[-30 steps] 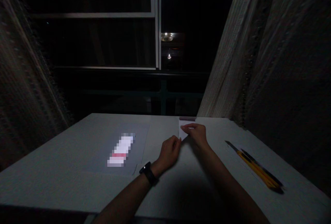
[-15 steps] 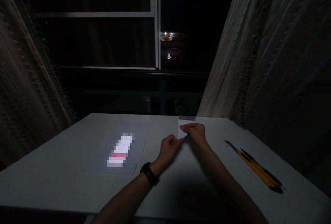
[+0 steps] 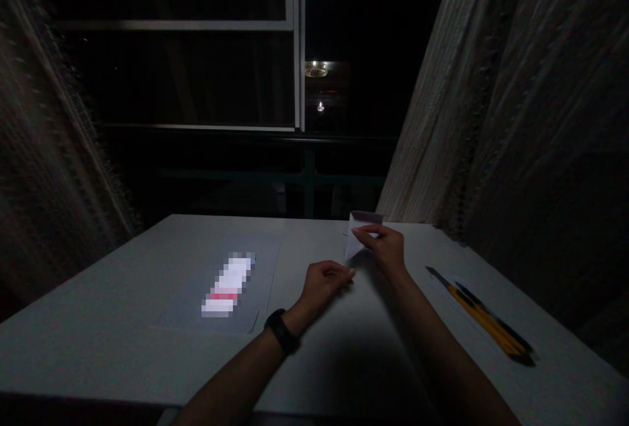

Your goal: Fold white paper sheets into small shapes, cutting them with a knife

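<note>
My right hand pinches a small white folded paper with a pale pink top edge, lifted a little off the white table. My left hand, with a dark watch on the wrist, rests curled on the table just left of the paper's lower corner; its fingertips are pressed together and I cannot tell whether they touch the paper. The light is very dim.
A grey sheet with a blurred white-and-red patch lies on the table's left half. A yellow utility knife and a dark pen lie at the right. Curtains hang on both sides; a dark window stands behind the table.
My right hand has moved right and up with the paper, which now tilts off the table. My left hand has slipped away from it and settled lower on the table.
</note>
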Action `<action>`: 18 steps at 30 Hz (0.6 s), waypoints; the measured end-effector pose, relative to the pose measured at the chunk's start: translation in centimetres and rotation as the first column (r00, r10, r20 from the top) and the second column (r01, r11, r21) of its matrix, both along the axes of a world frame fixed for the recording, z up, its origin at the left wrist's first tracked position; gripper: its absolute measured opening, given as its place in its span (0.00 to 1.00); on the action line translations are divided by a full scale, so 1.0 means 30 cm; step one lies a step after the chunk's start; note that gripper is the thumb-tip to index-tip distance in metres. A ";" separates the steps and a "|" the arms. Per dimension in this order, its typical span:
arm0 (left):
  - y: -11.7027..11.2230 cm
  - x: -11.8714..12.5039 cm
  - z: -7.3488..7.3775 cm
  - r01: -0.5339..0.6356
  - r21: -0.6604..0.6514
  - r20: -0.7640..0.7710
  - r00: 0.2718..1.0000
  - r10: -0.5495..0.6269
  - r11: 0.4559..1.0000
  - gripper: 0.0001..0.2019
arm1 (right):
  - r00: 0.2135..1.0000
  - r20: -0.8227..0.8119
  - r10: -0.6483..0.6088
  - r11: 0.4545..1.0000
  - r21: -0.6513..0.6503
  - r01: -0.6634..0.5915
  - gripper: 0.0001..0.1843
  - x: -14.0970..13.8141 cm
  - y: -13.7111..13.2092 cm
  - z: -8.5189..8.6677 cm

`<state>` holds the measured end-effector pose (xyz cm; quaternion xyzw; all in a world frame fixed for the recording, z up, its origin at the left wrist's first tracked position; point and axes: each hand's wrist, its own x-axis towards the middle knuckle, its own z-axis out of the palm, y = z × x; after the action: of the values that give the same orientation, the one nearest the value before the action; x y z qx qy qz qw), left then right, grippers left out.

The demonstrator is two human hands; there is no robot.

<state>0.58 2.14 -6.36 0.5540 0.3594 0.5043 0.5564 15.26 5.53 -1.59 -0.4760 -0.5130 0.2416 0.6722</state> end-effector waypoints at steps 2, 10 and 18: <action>0.001 0.002 0.005 0.010 -0.005 0.019 1.000 -0.009 1.000 0.18 | 0.998 0.047 0.028 1.000 -0.004 -0.028 0.12 -0.013 -0.010 -0.001; 0.006 -0.003 0.001 -0.012 0.065 -0.076 0.997 0.017 0.998 0.19 | 0.992 0.092 0.081 0.995 -0.069 -0.075 0.11 -0.039 -0.018 -0.016; 0.009 -0.004 0.006 0.003 0.054 -0.158 0.987 0.005 0.999 0.21 | 0.998 -0.001 0.061 0.989 -0.135 -0.060 0.13 -0.039 -0.008 -0.032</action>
<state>0.45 2.43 -6.17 0.6067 0.3889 0.4687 0.5109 14.11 5.29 -2.55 -0.5052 -0.5107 0.2953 0.6299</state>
